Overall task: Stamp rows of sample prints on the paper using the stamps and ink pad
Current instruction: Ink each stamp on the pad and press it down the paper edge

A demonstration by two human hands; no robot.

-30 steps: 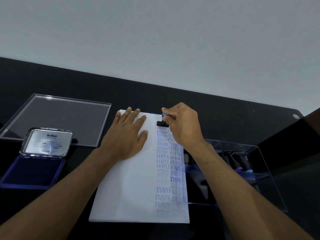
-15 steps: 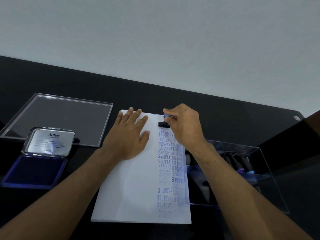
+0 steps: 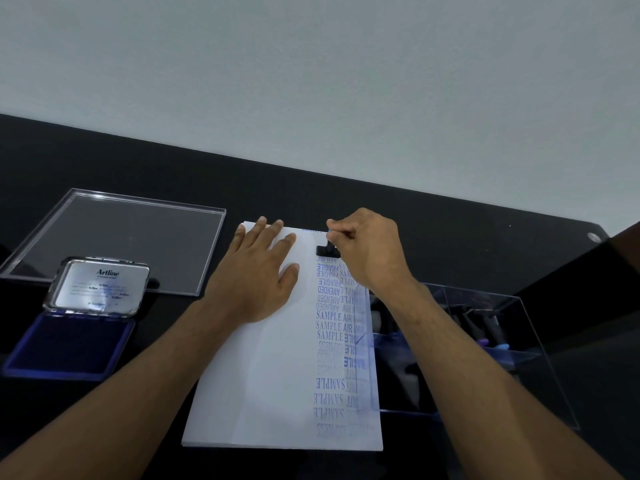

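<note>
Black-based stamp (image 3: 327, 250), rigid and light, pinched at its handle by the right hand (image 3: 369, 251); left hand (image 3: 258, 275), fingers flat, pins the thin, slide-prone paper (image 3: 277, 375).

Paper (image 3: 270, 393) lies mid-tabletop (image 3: 450, 237) — ink pad (image 3: 69, 344) well to its left, lid tray (image 3: 117, 240) behind that. Stamp box (image 3: 512, 358) just right of the paper; stamp (image 3: 326, 250) on its far right corner.

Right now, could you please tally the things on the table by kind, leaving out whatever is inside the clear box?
Stamp in the right hand: 1
Ink pad: 1
Paper under the left hand: 1
Clear lid: 1
Clear box: 1
Total: 5
</note>
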